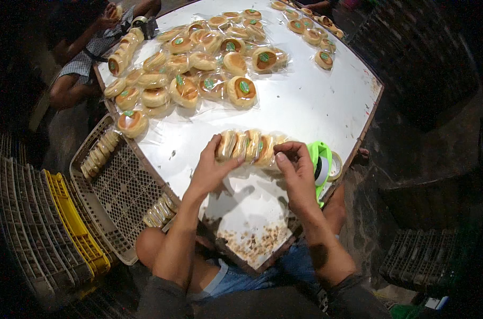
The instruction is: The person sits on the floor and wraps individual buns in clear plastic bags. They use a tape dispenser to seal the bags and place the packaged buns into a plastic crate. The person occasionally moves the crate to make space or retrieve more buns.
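Note:
A row of several round pastries in clear plastic wrappers [252,146] stands on edge before me on the white table [301,107]. My left hand [215,165] grips the left end of this row, the thumb along its near side. At the right end, my right hand [295,167] has its thumb and forefinger pinched together at the wrapping; whether they pinch plastic or tape is too small to tell. Just right of that hand lies a bright green tape dispenser [320,169] with a roll in it, and beside it a roll of tape [335,166].
Many wrapped pastries [207,60] cover the far left of the table, others [311,34] the far right. A plastic crate [118,191] holding pastry rows stands at left, near a yellow crate [76,223]. Another person [82,44] sits at far left by a tape dispenser [146,27].

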Tool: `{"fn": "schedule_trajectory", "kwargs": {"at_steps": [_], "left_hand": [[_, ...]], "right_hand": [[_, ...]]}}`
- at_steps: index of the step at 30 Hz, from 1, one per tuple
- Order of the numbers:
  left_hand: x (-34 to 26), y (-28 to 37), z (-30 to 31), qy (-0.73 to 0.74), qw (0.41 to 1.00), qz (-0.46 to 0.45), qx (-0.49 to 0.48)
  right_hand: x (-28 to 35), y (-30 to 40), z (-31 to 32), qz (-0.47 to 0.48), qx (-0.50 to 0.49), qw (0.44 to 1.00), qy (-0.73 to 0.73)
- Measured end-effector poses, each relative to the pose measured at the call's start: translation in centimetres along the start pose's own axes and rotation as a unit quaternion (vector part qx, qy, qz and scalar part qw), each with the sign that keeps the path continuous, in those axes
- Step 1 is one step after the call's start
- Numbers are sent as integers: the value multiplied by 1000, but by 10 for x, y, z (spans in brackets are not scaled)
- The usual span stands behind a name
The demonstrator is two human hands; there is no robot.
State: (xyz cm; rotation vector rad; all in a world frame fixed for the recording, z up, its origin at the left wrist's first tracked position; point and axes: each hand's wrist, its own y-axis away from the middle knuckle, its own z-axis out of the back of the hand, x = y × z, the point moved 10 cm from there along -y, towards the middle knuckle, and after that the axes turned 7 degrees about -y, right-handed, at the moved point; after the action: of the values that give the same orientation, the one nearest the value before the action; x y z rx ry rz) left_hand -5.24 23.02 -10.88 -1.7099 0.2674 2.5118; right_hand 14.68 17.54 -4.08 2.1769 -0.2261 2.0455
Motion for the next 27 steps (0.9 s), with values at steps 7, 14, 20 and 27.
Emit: {"fn": "schedule_trajectory", "kwargs": {"at_steps": [7,14,20,27], "left_hand": [[9,4,37,117,986,73,-94],[5,22,72,66,984,71,-152],[19,34,79,346,913,54,-209],[-92,115,79,43,962,-103,-249]], "right_hand": [[-57,-200,-12,109,61,885,449],[-34,-227,-108,156,156,808,546],[56,-38,-135,154,216,945,192],[68,41,-76,118,115,986,-30]]}}
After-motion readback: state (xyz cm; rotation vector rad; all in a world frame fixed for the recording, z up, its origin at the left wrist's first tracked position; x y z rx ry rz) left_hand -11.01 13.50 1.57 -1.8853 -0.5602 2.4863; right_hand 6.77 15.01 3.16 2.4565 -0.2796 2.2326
